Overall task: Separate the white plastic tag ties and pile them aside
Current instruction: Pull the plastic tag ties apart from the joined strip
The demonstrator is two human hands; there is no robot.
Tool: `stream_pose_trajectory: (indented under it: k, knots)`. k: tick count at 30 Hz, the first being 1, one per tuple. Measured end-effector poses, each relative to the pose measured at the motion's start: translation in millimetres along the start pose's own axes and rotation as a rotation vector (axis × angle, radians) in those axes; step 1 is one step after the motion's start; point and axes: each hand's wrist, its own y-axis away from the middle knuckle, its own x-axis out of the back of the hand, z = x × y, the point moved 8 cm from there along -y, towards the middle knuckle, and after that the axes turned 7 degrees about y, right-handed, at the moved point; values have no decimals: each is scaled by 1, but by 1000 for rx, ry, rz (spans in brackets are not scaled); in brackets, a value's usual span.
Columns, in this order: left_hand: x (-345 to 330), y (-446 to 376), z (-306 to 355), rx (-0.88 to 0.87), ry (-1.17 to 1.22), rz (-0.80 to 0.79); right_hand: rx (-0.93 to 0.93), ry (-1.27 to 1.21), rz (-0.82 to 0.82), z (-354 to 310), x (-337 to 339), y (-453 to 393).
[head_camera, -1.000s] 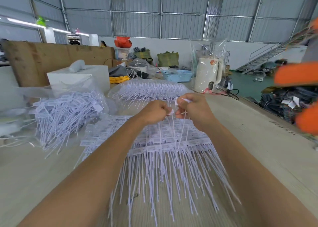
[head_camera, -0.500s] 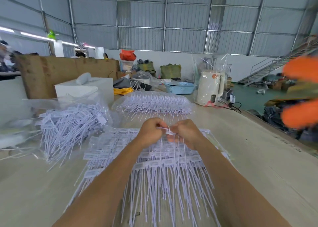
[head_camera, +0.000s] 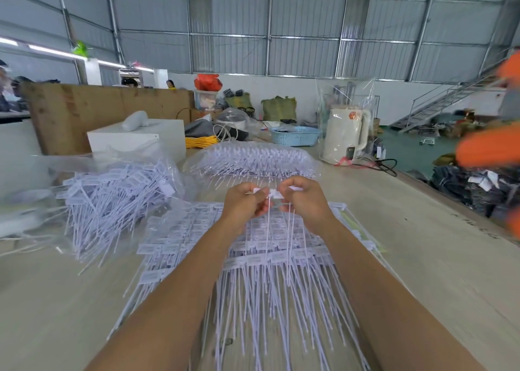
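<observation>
Mid-separation: left hand (head_camera: 244, 201) and right hand (head_camera: 305, 200) each pinch joined tag ties (head_camera: 271, 194); next, snap apart, drop leftward onto loose pile (head_camera: 112, 199).

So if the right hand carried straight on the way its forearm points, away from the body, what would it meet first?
Most likely the bagged bundle of tag ties lying just beyond the right hand, which pinches the tag ties it is working on. Depth is hard to judge; the kettle stands further right.
</observation>
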Motion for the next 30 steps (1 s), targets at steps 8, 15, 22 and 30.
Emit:
stream_pose_trajectory:
  k: [8,15,22,30]
  knots:
    - [-6,4,5,-61,-88,8,-149,128,16,5,8,-4]
    - [-11,8,6,-105,-70,-41,-207,-72,-54,6,-4,5]
    - [-8,7,2,-62,75,3,-123,-62,-97,1,-9,5]
    - [-11,10,8,-114,-60,47,2,169,7,-8,-7,9]
